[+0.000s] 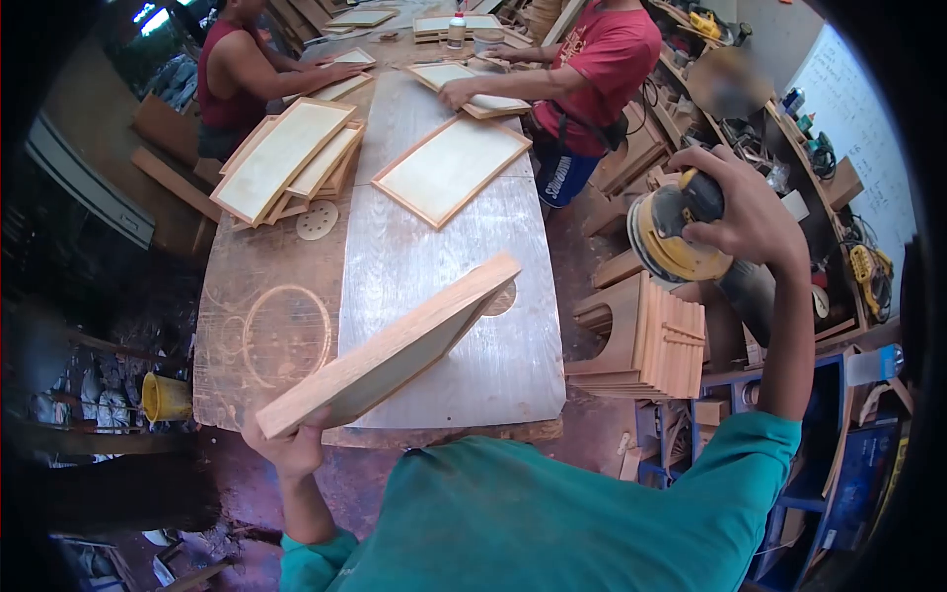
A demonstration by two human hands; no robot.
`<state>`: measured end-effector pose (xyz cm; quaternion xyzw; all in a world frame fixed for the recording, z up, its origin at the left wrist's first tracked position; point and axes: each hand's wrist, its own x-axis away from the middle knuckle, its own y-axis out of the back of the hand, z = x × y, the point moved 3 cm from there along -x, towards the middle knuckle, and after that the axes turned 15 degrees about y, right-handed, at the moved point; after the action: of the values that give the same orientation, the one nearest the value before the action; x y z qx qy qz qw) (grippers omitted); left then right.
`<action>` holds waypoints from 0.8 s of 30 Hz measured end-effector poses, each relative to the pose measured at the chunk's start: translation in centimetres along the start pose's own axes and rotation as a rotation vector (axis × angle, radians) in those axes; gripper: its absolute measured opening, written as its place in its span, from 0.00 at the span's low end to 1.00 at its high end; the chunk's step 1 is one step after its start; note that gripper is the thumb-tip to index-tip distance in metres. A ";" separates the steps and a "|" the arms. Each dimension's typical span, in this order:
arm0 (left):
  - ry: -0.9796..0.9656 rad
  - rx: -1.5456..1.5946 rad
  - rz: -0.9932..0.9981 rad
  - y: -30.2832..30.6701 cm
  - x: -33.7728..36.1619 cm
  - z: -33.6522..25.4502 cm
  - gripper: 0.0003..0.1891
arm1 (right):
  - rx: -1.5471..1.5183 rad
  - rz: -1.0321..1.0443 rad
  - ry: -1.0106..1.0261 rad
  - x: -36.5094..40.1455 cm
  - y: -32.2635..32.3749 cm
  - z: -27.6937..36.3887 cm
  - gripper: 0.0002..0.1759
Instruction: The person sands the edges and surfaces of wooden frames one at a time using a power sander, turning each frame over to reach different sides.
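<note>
My left hand (pixel 288 446) grips the near end of a wood-framed panel (pixel 395 340), which is tilted on edge above the workbench (pixel 473 380). The panel's light wooden edge faces up, and part of its flat face shows below. Off to the right of the bench, my right hand (pixel 735 202) is wrapped around the top of a yellow and black orbital sander (pixel 681 232), held up in the air. The sander's round pad faces left, apart from the panel. Another framed panel (pixel 454 168) lies flat farther along the bench.
Stacked framed panels (pixel 286 163) and a sanding disc (pixel 317 220) lie at the bench's left. Two people (pixel 597 74) handle panels at the far end. Cut wooden parts (pixel 646 335) are stacked right of the bench, near cluttered shelves (pixel 829 247). A yellow bucket (pixel 166 397) stands left.
</note>
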<state>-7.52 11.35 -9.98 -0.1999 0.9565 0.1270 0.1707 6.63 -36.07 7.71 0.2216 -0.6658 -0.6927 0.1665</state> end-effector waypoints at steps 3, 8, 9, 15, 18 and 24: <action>-0.009 -0.158 0.187 -1.6 -2.7 -3.3 0.10 | -0.054 -0.104 0.117 0.9 1.7 2.9 0.40; -0.017 -0.282 0.608 -6.2 -5.4 -8.9 0.07 | -0.142 -0.248 0.301 1.7 3.7 8.1 0.40; -0.025 -0.283 0.622 -7.1 -5.5 -9.0 0.07 | -0.143 -0.253 0.286 1.9 3.7 8.6 0.40; -0.219 -0.552 0.678 -14.7 -4.1 -7.4 0.09 | -0.188 -0.185 0.428 2.2 3.3 10.6 0.42; -0.262 -0.738 0.790 -20.8 -3.0 -2.8 0.10 | -0.176 -0.107 0.412 2.1 3.0 11.1 0.43; -0.223 -0.777 0.858 -24.3 -1.8 3.1 0.12 | -0.138 -0.025 0.386 0.7 -0.6 11.5 0.43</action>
<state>5.23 -8.62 -16.38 0.1718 0.8114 0.5461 0.1180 0.03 -26.62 7.24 0.3465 -0.5698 -0.6833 0.2972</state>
